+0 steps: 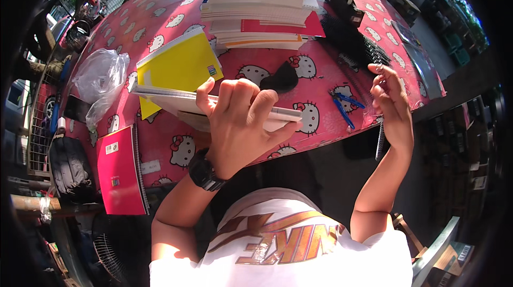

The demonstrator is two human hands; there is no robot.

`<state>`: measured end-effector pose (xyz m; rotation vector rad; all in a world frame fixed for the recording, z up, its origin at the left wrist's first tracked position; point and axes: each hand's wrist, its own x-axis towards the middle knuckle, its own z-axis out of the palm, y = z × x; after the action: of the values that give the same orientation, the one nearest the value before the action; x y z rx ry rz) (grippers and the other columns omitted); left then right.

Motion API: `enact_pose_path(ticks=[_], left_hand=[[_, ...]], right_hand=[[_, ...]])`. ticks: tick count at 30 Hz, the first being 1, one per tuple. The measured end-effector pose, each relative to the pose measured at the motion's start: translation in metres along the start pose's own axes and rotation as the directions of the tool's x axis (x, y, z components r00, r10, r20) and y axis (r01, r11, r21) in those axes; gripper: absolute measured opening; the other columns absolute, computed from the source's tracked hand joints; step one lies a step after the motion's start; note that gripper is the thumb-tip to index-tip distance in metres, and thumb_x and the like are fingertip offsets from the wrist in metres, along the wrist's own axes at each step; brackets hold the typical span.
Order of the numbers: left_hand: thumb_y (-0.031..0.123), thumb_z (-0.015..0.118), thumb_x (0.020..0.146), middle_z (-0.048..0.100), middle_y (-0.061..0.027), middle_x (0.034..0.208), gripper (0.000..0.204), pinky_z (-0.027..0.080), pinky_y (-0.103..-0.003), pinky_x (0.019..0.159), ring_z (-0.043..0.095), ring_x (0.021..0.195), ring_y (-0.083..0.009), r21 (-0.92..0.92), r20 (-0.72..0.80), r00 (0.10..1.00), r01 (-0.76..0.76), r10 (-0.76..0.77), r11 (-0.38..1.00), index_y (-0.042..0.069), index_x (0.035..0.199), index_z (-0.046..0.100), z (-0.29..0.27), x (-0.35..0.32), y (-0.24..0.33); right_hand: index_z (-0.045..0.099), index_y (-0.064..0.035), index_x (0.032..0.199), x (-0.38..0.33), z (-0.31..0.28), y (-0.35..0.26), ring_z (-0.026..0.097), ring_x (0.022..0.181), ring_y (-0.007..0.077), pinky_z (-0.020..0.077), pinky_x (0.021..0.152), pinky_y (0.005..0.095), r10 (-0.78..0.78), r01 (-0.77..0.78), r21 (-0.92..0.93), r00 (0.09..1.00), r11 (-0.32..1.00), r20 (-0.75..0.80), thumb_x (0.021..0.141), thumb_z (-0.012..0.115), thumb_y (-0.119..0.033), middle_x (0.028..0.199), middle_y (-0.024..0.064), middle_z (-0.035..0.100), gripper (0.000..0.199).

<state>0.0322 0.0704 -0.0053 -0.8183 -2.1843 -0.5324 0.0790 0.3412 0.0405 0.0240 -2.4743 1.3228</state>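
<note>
My left hand [240,105], with a black watch on the wrist, grips a pad of loose paper sheets [283,118] edge-on above the near part of the table. At the right table edge my right hand [393,102] is raised with its fingers curled. A thin dark spiral binding coil [380,140] hangs below its palm, its upper part hidden by the hand. Between the hands lie blue-handled pliers [342,106]. Beyond the right hand is a heap of black spiral coils [350,41]. A yellow spiral notebook [173,68] lies behind the pad.
A tall stack of notebooks and paper [259,14] stands at the back of the pink patterned table [160,22]. A pink notebook [122,167] overhangs the near left edge. A clear plastic bag [101,76] lies far left, a black tape dispenser [343,5] back right.
</note>
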Motion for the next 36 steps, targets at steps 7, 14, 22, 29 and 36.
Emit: enact_pose_path(ticks=[7,14,22,29,36], left_hand=[[0.047,0.073,0.062,0.051,-0.0025,0.088,0.041,0.016,-0.056,0.101,0.051,0.092,-0.0213,0.056,-0.045,0.995,0.092,-0.090,0.994,0.017,0.087,0.059,0.007,0.006,0.019],[0.032,0.065,0.069,0.054,-0.0027,0.087,0.031,0.008,-0.060,0.106,0.053,0.093,-0.0215,-0.036,-0.056,0.997,0.055,-0.057,0.998,0.015,0.095,0.062,0.012,0.006,0.023],[0.032,0.063,0.071,0.056,-0.0018,0.089,0.030,0.007,-0.061,0.106,0.054,0.096,-0.0213,-0.034,-0.051,0.997,0.054,-0.055,0.998,0.016,0.097,0.062,0.012,0.005,0.024],[0.036,0.065,0.071,0.057,-0.0018,0.093,0.037,0.007,-0.061,0.105,0.054,0.098,-0.0212,-0.035,-0.040,0.998,0.046,-0.047,0.998,0.015,0.102,0.062,0.010,0.004,0.023],[0.019,0.065,0.081,0.061,0.0043,0.088,0.026,0.021,-0.045,0.102,0.059,0.082,-0.0163,-0.434,0.065,0.991,-0.076,0.115,0.898,0.017,0.106,0.061,-0.020,0.007,0.004]], right_hand=[[0.043,-0.0011,0.129,-0.036,0.043,-0.016,0.044,0.069,0.0094,0.0404,0.063,0.0222,-0.023,-0.053,0.239,0.952,0.969,0.306,0.092,0.047,-0.002,0.080,0.0010,0.049,0.037],[0.056,-0.0051,0.119,-0.026,0.058,-0.020,0.050,0.069,0.0149,0.0434,0.065,0.0246,-0.225,0.199,0.128,0.945,0.971,0.237,0.086,0.058,-0.001,0.084,0.0045,0.055,0.034],[0.065,-0.0053,0.102,-0.021,0.065,-0.027,0.055,0.071,0.0147,0.0452,0.060,0.0267,-0.321,0.311,0.101,0.940,0.945,0.111,0.078,0.064,0.004,0.086,0.0061,0.057,0.025],[0.059,-0.0040,0.114,-0.018,0.052,-0.027,0.056,0.069,0.0153,0.0465,0.060,0.0275,-0.272,0.228,0.153,0.864,0.962,0.423,0.079,0.065,0.001,0.085,0.0070,0.057,0.036],[0.048,-0.0060,0.128,-0.016,0.055,-0.040,0.057,0.061,0.0155,0.0484,0.056,0.0262,-0.342,0.311,0.142,0.879,0.940,0.333,0.083,0.057,0.004,0.081,0.0087,0.059,0.047]])
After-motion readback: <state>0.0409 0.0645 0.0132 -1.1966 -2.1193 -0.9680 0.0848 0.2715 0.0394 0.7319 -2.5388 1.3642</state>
